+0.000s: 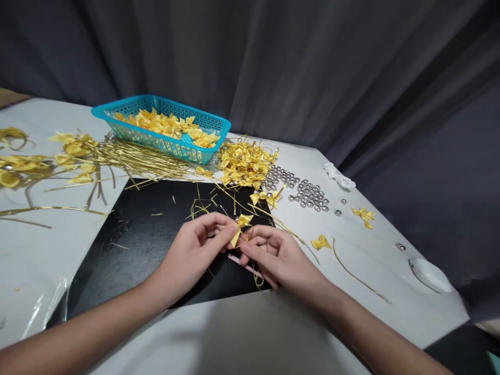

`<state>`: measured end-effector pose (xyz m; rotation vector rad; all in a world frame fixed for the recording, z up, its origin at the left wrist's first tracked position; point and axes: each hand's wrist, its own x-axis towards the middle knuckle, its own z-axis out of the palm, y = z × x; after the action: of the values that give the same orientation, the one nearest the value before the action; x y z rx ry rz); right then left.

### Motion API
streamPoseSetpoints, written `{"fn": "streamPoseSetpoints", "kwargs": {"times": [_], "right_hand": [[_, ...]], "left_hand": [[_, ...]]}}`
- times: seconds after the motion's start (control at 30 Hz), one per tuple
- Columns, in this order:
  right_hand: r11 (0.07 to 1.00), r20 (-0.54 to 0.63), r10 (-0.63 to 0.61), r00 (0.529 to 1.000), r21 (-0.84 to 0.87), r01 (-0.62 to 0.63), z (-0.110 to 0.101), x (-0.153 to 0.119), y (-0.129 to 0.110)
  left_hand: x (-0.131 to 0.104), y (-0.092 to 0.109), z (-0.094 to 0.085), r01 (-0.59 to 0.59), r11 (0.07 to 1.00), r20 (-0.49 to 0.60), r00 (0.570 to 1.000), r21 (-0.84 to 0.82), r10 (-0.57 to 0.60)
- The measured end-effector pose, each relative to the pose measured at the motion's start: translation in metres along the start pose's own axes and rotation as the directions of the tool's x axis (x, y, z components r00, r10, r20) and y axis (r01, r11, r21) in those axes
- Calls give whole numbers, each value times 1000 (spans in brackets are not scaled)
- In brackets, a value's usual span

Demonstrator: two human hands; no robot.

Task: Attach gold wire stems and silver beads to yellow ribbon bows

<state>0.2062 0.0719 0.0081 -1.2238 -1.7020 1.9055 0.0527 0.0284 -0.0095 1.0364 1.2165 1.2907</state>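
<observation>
My left hand is closed, its thumb and fingertips pinching a small yellow satin ribbon bow above the black mat. A silvery bead sits by the bow. Close beside it on the right, my right hand is closed too, pinching a thin gold cord at the bow's base; part of the cord loops below the fingers. A slim pink tool shows beneath my right hand, partly hidden by it, and I cannot tell whether it is held or lying on the mat.
A blue basket of yellow bows stands at the back, beside gold cord lengths and a heap of bows. Silvery beads lie to the right. Cord scraps dot the black mat. A white rounded object sits far right.
</observation>
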Motion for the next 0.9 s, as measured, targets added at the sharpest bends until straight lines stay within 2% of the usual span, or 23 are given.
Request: {"fn": "streamPoseSetpoints", "kwargs": {"times": [0.07, 0.17, 0.3, 0.4, 0.5, 0.63, 0.7, 0.83, 0.9], "right_hand": [[1000, -61, 12, 998, -18, -13, -4, 0, -3], [998, -124, -38, 992, -54, 31, -13, -1, -6], [975, -128, -168, 977, -168, 146, -28, -5, -10], [916, -113, -297, 948, -316, 249, -38, -9, -15], [858, -105, -346, 932, -436, 270, -47, -13, -20], [819, -127, -295, 947, -543, 183, -61, -15, -24], [783, -188, -285, 940, -611, 115, -72, -13, -23], [654, -372, -359, 856, -754, -53, -91, -5, -16], [636, -429, -414, 803, -767, -82, -93, -2, -12]], "left_hand": [[1, 0, 0, 16, 1000, -38, 999, -5, -16], [3, 0, -1, 42, 999, -83, 996, 9, -41], [3, -1, -2, 46, 999, -96, 994, 27, -43], [3, -2, -2, 54, 998, -112, 992, 38, -49], [2, -3, -2, 60, 998, -140, 989, 35, -55], [2, -3, -3, 49, 999, -202, 978, -14, -50], [3, -4, -3, 45, 998, -221, 974, -38, -53], [3, -2, -3, 52, 998, -201, 978, -36, -58], [2, -1, -3, 50, 998, -181, 982, -23, -53]]}}
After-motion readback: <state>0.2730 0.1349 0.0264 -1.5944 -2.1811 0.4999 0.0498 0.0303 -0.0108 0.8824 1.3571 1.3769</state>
